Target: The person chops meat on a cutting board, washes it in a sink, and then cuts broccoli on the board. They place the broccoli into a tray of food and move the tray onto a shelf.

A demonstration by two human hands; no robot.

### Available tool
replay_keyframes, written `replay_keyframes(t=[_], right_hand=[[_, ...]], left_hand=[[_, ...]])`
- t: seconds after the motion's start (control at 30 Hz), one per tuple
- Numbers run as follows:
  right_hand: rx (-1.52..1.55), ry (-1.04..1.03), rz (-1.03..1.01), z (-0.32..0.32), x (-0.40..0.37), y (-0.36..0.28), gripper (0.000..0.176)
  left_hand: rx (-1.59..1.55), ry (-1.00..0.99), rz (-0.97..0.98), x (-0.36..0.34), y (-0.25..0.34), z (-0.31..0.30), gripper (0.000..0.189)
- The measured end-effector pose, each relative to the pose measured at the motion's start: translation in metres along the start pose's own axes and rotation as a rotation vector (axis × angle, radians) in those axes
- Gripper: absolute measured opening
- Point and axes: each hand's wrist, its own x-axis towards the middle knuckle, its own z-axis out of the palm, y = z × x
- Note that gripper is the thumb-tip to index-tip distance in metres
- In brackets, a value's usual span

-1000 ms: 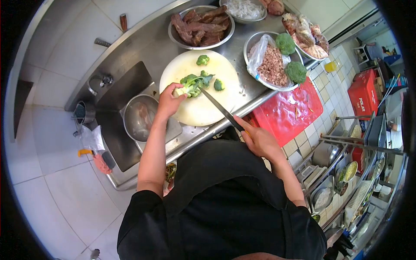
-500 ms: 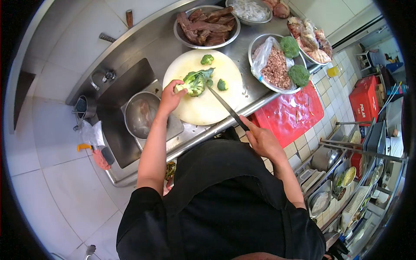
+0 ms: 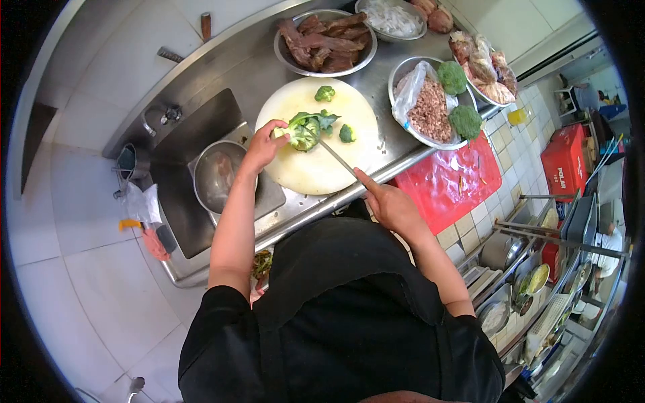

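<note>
- The left hand [image 3: 269, 142] grips the pale stem end of a broccoli head [image 3: 304, 133] between thumb and fingers
- This broccoli head lies on the round white cutting board [image 3: 306, 178], left of its middle in the view, with a leafy part sticking out to the right
- The right hand [image 3: 395, 205] is closed around the handle of a knife [image 3: 338, 159], index finger stretched along it toward the blade
- The blade slants over the board, its tip right by the broccoli head; it seems to touch it, though the view is too small to be sure
- Two cut pieces sit on the same board: an upper floret [image 3: 325, 93] and a right floret [image 3: 347, 133]
- A bowl of meat strips [image 3: 327, 74] stands beyond the board on the metal counter [image 3: 252, 64]
- To the right, a bowl of chopped meat [image 3: 440, 146] also holds two whole broccoli heads [image 3: 465, 121]
- A metal bowl [image 3: 216, 180] rests in the sink area, left of the board
</note>
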Motion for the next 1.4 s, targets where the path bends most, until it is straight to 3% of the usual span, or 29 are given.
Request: replay_keyframes(t=[0.33,0.5,0.87,1.23,1.33,1.4], right_hand=[[-0.017,0.007,0.011,-0.004,-0.003,-0.007,0.062],[-0.07,0.01,0.032,-0.001,0.001,-0.012,0.064],[-0.213,0.122,-0.064,0.016,0.016,-0.003,0.068],[-0.147,-0.049,-0.026,0.013,0.06,-0.007,0.071],[-0.042,-0.094,0.026,0.002,0.046,-0.008,0.067],[0.013,-0.108,0.035,-0.007,0.029,-0.008,0.065]], left_hand=[[-0.065,-0.046,-0.091,-0.001,0.016,-0.007,0.026],[0.141,-0.066,-0.033,-0.002,0.021,-0.009,0.029],[0.224,-0.127,0.157,0.012,0.016,-0.007,0.035],[0.346,-0.146,0.193,0.015,0.029,-0.003,0.036],[0.316,-0.126,0.169,0.012,0.024,-0.005,0.036],[0.33,-0.106,0.251,0.006,0.021,-0.005,0.037]])
